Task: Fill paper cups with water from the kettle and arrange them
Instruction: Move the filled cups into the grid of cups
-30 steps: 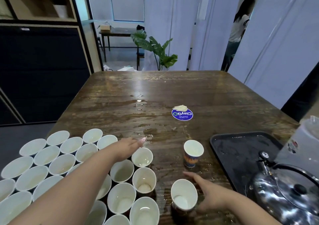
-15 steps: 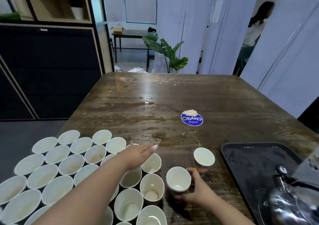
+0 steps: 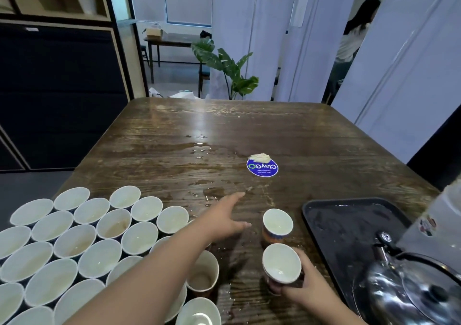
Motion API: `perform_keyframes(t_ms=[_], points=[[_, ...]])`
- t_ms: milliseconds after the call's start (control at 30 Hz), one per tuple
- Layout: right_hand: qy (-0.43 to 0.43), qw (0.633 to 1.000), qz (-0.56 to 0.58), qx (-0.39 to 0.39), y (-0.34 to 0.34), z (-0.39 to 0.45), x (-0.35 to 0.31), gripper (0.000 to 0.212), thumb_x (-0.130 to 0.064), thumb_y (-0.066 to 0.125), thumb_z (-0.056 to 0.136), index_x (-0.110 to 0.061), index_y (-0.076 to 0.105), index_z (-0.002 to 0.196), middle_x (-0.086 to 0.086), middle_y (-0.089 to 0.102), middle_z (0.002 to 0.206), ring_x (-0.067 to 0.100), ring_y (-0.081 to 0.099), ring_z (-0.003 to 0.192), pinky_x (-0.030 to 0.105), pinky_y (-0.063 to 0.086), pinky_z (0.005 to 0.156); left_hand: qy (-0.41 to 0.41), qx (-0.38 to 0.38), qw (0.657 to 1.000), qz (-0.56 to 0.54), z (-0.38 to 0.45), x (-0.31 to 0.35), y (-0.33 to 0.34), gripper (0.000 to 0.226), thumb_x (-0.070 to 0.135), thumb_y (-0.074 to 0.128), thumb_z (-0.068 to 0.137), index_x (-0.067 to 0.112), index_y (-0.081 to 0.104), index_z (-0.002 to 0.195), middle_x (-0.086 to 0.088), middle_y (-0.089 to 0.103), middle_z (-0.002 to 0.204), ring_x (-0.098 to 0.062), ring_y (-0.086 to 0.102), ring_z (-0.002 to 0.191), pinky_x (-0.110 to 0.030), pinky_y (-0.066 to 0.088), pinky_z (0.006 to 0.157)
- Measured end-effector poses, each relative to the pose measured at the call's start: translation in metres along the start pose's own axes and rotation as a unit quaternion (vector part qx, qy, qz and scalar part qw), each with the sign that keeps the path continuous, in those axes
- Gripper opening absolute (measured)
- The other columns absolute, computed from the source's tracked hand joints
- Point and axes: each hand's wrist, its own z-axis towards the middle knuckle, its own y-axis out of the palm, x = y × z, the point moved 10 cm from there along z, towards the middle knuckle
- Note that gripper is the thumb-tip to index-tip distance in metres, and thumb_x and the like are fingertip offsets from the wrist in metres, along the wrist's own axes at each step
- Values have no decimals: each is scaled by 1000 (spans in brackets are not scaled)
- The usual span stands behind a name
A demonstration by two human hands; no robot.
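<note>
The right hand (image 3: 296,288) gripped a paper cup (image 3: 281,265) just left of the black tray (image 3: 349,225), likely for arranging; the left hand (image 3: 224,218) reached flat-fingered (holding nothing); the kettle (image 3: 409,292) rested on the tray.

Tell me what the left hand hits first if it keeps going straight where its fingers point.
Probably nothing: the left hand points across bare wet table; the blue sticker looks right of that line, though depth is unclear.

Blue round sticker (image 3: 262,167) — upside down — reads "ClayGo".
</note>
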Motion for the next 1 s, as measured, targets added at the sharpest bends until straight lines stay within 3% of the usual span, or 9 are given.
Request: perform_keyframes(t_ms=[100,367,467,533,600,733,867,1000], points=[[5,1000,8,19,-14,-4,5,67,11,82,58,-18,54,112,2,68,101,-2,65,82,13,49,69,2,-4,1000,28,10,25,26,98,40,75,77,33,13,152,1,22,157,-18,26,143,-33,27,115],[5,991,14,133,-56,-11,13,73,0,87,59,-29,46,111,-10,58,110,0,57,95,4,44,65,-4,-55,992,110,42,59,81,104,39,77,74,31,11,152,-4,22,154,-27,31,139,-41,34,110],[8,986,6,167,-66,-11,19,81,-9,89,59,-34,44,120,-12,59,113,-1,57,98,11,47,74,-7,-51,991,125,48,63,89,99,40,76,76,31,14,152,-4,24,154,-26,32,139,-40,34,109],[17,986,-5,165,-65,-7,26,83,-13,89,59,-40,42,121,-10,61,114,3,60,100,27,53,84,-6,-37,992,119,50,65,90,92,38,74,77,31,19,151,-3,27,151,-25,34,137,-38,35,107],[26,986,0,164,-65,-5,28,83,-14,89,59,-43,41,120,-9,62,114,7,62,99,36,54,85,0,-26,993,117,49,66,86,88,36,74,76,33,24,148,-2,31,148,-24,37,135,-37,37,105],[18,986,19,163,-64,4,21,78,-7,87,63,-34,41,120,-10,58,110,1,57,96,17,46,71,2,-6,994,106,47,60,61,83,36,73,73,40,30,144,0,36,144,-23,43,130,-34,40,103],[10,988,23,151,-57,18,11,77,-8,86,65,-34,38,119,-16,55,107,-2,54,93,12,41,70,5,10,995,104,42,43,15,78,35,74,74,44,35,141,-1,36,141,-22,44,129,-29,39,101],[16,989,9,146,-48,34,11,82,-15,89,62,-36,37,122,-6,57,111,15,56,102,27,45,84,-12,24,993,119,36,12,-21,67,29,73,73,41,47,134,0,41,122,-21,50,117,-23,41,92]])
